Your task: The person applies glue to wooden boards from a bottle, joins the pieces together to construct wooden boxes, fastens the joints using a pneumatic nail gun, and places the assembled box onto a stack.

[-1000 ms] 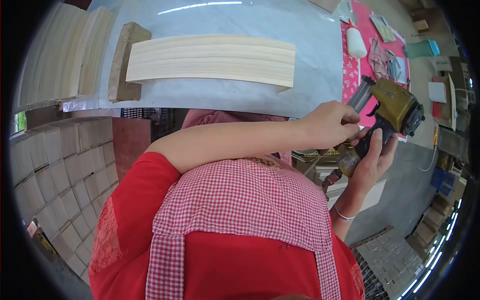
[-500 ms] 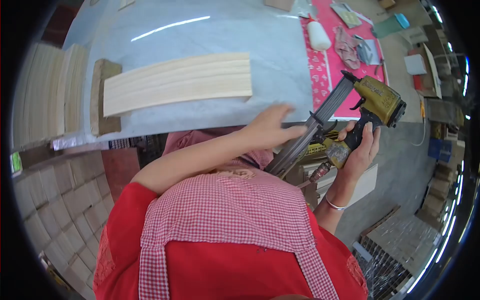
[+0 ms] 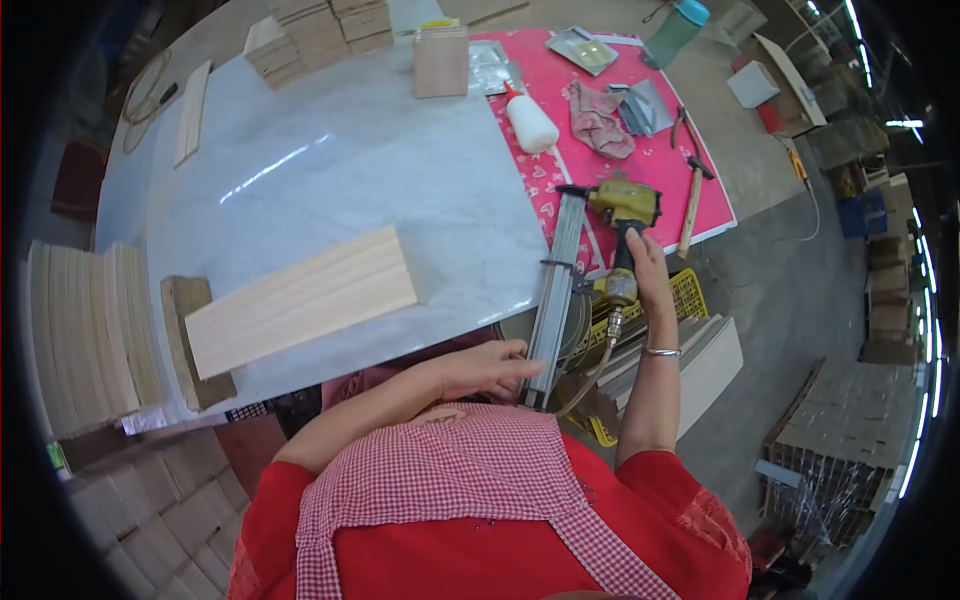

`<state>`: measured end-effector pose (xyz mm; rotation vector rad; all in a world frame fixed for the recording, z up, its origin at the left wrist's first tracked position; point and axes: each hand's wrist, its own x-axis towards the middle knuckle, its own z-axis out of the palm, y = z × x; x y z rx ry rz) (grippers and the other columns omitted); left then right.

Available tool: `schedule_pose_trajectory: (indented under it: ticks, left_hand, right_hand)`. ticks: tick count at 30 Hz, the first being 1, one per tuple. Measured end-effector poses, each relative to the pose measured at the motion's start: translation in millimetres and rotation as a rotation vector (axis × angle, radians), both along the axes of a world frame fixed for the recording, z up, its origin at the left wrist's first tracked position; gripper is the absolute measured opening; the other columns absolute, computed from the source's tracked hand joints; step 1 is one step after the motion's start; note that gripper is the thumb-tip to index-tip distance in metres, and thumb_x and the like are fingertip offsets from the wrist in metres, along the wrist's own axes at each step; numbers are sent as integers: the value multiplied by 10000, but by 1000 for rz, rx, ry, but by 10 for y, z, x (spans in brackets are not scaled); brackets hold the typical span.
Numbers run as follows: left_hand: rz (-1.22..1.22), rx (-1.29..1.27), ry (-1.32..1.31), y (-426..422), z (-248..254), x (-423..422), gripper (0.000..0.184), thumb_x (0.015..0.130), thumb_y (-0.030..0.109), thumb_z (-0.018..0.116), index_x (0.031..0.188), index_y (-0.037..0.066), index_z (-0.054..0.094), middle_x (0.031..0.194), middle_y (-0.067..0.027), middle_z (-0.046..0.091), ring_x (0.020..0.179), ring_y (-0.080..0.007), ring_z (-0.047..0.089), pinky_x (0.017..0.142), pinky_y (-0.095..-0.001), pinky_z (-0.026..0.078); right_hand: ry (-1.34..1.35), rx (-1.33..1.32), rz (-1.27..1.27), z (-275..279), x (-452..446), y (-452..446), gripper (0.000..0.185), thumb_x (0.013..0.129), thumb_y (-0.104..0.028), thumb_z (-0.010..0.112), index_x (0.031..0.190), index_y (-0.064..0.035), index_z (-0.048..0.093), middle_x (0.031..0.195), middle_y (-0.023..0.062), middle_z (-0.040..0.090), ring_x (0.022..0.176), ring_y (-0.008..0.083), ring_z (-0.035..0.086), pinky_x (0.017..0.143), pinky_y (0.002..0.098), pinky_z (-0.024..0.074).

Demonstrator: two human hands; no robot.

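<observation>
My right hand (image 3: 648, 272) is wrapped round the black handle of a yellow air nail gun (image 3: 628, 203), held over the table's right edge. Its long grey magazine slants down toward my apron, and a hose joins the handle's end. My left hand (image 3: 488, 368) has its fingers stretched out beside the lower magazine; whether the fingertips touch it I cannot tell. On the white table (image 3: 350, 190) lies a pale wooden board (image 3: 305, 300), its left end against a rough wooden block (image 3: 190, 325).
Stacked boards (image 3: 85, 340) stand at the left. Wood blocks (image 3: 315, 40) sit at the back. A glue bottle (image 3: 531, 124), a rag (image 3: 600, 120) and a hammer (image 3: 692, 205) lie on a pink cloth (image 3: 650, 170). A yellow crate (image 3: 688, 293) stands below the table's right edge.
My view has shifted, showing more of the table's back. The nail gun is now farther from my body, with its magazine steeper. My left hand stays near the magazine.
</observation>
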<state>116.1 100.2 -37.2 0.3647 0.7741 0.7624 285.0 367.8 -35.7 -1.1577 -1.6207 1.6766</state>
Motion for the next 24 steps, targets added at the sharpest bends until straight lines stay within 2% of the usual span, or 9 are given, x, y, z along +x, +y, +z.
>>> schedule_pose_trajectory:
  ticks: [1, 4, 6, 10, 16, 17, 19, 22, 24]
  left_hand:
    - [13, 11, -35, 20, 95, -4, 574, 926, 438, 661, 1258, 17, 458, 1047, -106, 605, 887, -133, 600, 758, -242, 502]
    - [35, 30, -99, 60, 222, -7, 534, 937, 400, 660, 1256, 23, 460, 942, -42, 581, 757, -97, 556, 708, -203, 475]
    - [22, 22, -87, 80, 183, -2, 524, 943, 388, 656, 1259, 21, 458, 908, -18, 548, 718, -84, 507, 678, -190, 442]
    - [-38, 69, -29, 85, -39, 25, 537, 937, 397, 658, 1265, 18, 465, 914, -5, 546, 740, -73, 497, 675, -187, 410]
    - [-95, 148, 118, 119, 27, -76, 585, 916, 446, 666, 1268, 15, 487, 926, 0, 548, 816, -61, 496, 717, -204, 411]
    - [-122, 133, 135, 128, 48, -95, 583, 916, 446, 661, 1267, 14, 490, 988, -13, 553, 880, -71, 505, 783, -213, 410]
    - [-175, 102, 168, 138, 77, -123, 579, 916, 448, 652, 1264, 12, 497, 1112, -38, 563, 1008, -91, 523, 915, -231, 409]
    - [-168, 106, 142, 150, 87, -133, 572, 912, 427, 666, 1268, 14, 493, 1114, -38, 565, 1008, -95, 528, 905, -231, 417]
    - [-168, 108, 119, 157, 96, -117, 569, 910, 417, 673, 1269, 15, 490, 1116, -39, 565, 1008, -97, 530, 900, -231, 421]
  right_hand:
    - [7, 4, -10, 63, -6, 58, 353, 988, -330, 579, 1032, 19, 608, 705, 77, 614, 552, 126, 569, 528, 291, 482]
    - [-685, 625, 92, 346, 42, 369, 336, 946, -301, 639, 903, 30, 675, 600, 70, 562, 558, 95, 546, 552, 300, 477]
    - [-453, 684, -151, 294, 20, 811, 305, 907, -260, 674, 804, 27, 681, 535, 82, 526, 530, 125, 538, 591, 316, 489]
    - [-485, 988, -193, 316, -465, 1478, 220, 852, -210, 696, 873, 9, 711, 743, 163, 690, 664, 308, 670, 699, 391, 530]
    - [-759, 862, -250, -198, -886, 2253, 253, 802, -255, 720, 880, -14, 732, 819, 187, 709, 792, 352, 691, 739, 428, 537]
    - [-837, 817, -254, -224, -914, 2303, 267, 785, -271, 723, 878, -21, 737, 838, 192, 708, 800, 373, 686, 748, 447, 537]
    - [-836, 788, -245, -216, -940, 2366, 271, 785, -266, 717, 899, -21, 732, 840, 196, 706, 798, 376, 686, 749, 443, 539]
    - [-843, 734, -239, -156, -896, 2397, 284, 784, -257, 704, 941, -21, 722, 845, 203, 701, 795, 381, 685, 750, 435, 542]
    - [-656, 814, -277, -69, -832, 2349, 267, 815, -218, 678, 986, -15, 701, 850, 175, 708, 765, 332, 698, 731, 399, 551]
